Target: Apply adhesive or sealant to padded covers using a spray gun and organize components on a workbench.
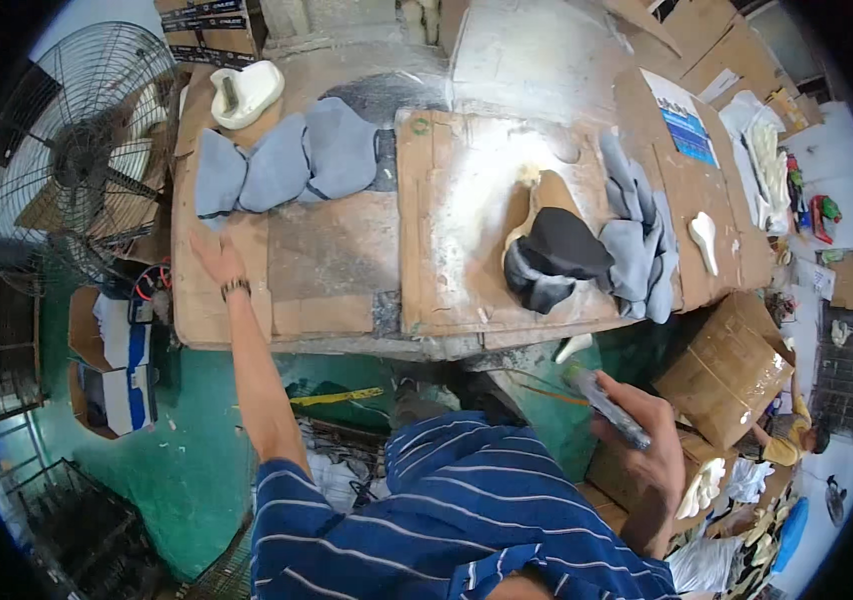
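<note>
My left hand [215,258] is stretched out flat on the cardboard-covered bench [332,270], fingers apart, just below the leftmost of three grey fabric pieces [219,175] laid in a row. It holds nothing. My right hand [647,440] is low at my side, off the bench, closed around a grey marker-like tool [607,405]. On the bench's right half a wooden shoe form [537,200] lies under a black fabric piece [567,243], next to a stack of grey fabric pieces [637,240].
A large standing fan [77,150] is at the left. A white shoe form [245,92] sits at the bench's far left corner, another white form [705,235] at the right. Cardboard boxes [732,365] stand at lower right. Another person [792,440] crouches at the far right.
</note>
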Action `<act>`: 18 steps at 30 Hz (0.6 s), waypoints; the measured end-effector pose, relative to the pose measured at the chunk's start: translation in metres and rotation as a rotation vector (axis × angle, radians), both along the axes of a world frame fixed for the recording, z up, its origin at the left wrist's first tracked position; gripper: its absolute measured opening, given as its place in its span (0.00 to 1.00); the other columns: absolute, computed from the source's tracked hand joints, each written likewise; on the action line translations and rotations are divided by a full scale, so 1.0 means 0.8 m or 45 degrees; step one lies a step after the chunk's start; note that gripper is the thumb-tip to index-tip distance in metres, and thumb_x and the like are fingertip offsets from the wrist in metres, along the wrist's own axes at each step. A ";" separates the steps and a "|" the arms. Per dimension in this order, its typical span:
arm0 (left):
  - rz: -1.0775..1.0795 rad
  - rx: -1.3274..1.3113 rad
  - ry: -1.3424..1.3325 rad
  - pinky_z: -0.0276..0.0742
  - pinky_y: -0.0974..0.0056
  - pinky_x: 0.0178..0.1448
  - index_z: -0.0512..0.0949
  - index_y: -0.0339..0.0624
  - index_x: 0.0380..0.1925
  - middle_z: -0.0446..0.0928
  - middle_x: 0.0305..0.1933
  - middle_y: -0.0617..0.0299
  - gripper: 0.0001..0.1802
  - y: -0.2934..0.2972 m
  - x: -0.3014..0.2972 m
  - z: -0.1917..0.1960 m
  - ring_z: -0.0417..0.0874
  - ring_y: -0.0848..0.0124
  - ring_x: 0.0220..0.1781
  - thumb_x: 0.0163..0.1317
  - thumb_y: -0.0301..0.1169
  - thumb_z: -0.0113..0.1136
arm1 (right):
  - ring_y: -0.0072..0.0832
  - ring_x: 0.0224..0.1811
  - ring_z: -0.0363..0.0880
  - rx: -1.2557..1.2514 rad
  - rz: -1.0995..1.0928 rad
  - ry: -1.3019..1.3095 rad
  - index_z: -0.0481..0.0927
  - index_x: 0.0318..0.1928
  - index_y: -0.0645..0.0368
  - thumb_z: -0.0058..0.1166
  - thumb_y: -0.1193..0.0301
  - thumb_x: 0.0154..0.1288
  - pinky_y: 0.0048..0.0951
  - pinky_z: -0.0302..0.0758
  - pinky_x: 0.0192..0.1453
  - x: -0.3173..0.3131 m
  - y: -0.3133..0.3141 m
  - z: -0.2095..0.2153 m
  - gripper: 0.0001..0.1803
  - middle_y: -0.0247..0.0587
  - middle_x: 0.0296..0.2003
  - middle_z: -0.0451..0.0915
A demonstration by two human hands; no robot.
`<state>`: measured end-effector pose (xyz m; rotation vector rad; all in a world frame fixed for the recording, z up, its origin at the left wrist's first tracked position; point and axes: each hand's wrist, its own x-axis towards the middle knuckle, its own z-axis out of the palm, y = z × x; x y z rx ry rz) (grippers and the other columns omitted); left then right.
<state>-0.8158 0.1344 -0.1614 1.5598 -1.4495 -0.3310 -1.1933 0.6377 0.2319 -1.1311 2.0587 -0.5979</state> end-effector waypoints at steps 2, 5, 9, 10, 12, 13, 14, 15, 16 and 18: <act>-0.148 0.153 0.454 0.68 0.52 0.76 0.58 0.36 0.78 0.65 0.78 0.44 0.39 0.078 -0.014 -0.001 0.66 0.53 0.79 0.69 0.23 0.61 | 0.52 0.46 0.84 -0.037 0.035 -0.010 0.76 0.65 0.69 0.68 0.77 0.57 0.39 0.78 0.55 -0.001 -0.023 -0.027 0.33 0.60 0.48 0.84; -0.171 0.341 0.559 0.71 0.57 0.73 0.61 0.37 0.77 0.71 0.73 0.47 0.35 0.219 0.042 -0.055 0.72 0.59 0.74 0.72 0.25 0.61 | 0.32 0.43 0.82 -0.130 0.208 -0.013 0.70 0.72 0.69 0.65 0.78 0.62 0.33 0.77 0.52 0.002 -0.067 -0.061 0.37 0.48 0.44 0.82; 0.000 0.514 0.760 0.75 0.63 0.65 0.70 0.34 0.70 0.78 0.63 0.55 0.28 0.452 0.084 -0.100 0.80 0.66 0.62 0.72 0.25 0.62 | 0.42 0.45 0.82 -0.403 0.277 0.201 0.64 0.75 0.67 0.65 0.76 0.64 0.36 0.77 0.54 -0.014 -0.164 -0.145 0.40 0.54 0.44 0.81; 0.100 0.599 0.875 0.77 0.65 0.63 0.72 0.33 0.69 0.80 0.62 0.56 0.27 0.530 0.138 -0.117 0.81 0.68 0.60 0.70 0.23 0.63 | 0.52 0.47 0.82 -0.505 0.363 0.250 0.60 0.77 0.68 0.65 0.74 0.65 0.41 0.77 0.56 -0.020 -0.200 -0.186 0.43 0.60 0.46 0.81; 0.276 0.591 0.796 0.80 0.66 0.57 0.76 0.33 0.65 0.82 0.58 0.57 0.24 0.634 0.160 -0.104 0.83 0.69 0.53 0.70 0.22 0.63 | 0.62 0.52 0.80 -0.456 0.398 0.485 0.56 0.77 0.71 0.65 0.69 0.65 0.52 0.78 0.54 -0.026 -0.274 -0.250 0.46 0.68 0.53 0.78; 0.472 0.643 0.789 0.80 0.65 0.53 0.77 0.33 0.64 0.84 0.56 0.58 0.22 0.679 0.164 -0.085 0.84 0.70 0.50 0.70 0.22 0.63 | 0.67 0.51 0.78 -0.386 0.365 0.569 0.56 0.75 0.75 0.63 0.69 0.65 0.56 0.75 0.57 -0.031 -0.311 -0.297 0.44 0.73 0.48 0.78; 0.671 0.697 0.783 0.81 0.65 0.49 0.79 0.34 0.62 0.85 0.53 0.59 0.20 0.719 0.163 -0.068 0.84 0.71 0.47 0.70 0.21 0.63 | 0.66 0.54 0.78 -0.319 0.288 0.696 0.57 0.74 0.74 0.60 0.69 0.68 0.56 0.76 0.59 -0.041 -0.343 -0.340 0.41 0.74 0.55 0.76; 0.794 0.610 0.836 0.80 0.66 0.44 0.81 0.35 0.59 0.85 0.51 0.60 0.18 0.729 0.159 -0.050 0.83 0.72 0.44 0.69 0.22 0.63 | 0.62 0.62 0.75 -0.122 0.122 0.435 0.58 0.74 0.73 0.58 0.67 0.70 0.53 0.73 0.66 -0.076 -0.374 -0.397 0.39 0.71 0.65 0.71; 0.848 0.558 0.812 0.80 0.66 0.42 0.81 0.36 0.60 0.85 0.50 0.60 0.19 0.784 0.187 -0.040 0.83 0.74 0.43 0.69 0.22 0.64 | 0.58 0.72 0.67 -0.441 0.488 0.871 0.61 0.74 0.71 0.57 0.64 0.71 0.51 0.66 0.75 -0.071 -0.380 -0.448 0.38 0.67 0.72 0.66; 0.812 0.484 0.761 0.79 0.66 0.42 0.81 0.35 0.59 0.85 0.49 0.59 0.19 0.791 0.202 -0.054 0.82 0.75 0.41 0.69 0.22 0.63 | 0.55 0.77 0.60 -0.256 0.604 1.240 0.61 0.74 0.71 0.57 0.62 0.68 0.51 0.59 0.80 -0.133 -0.384 -0.552 0.40 0.66 0.73 0.64</act>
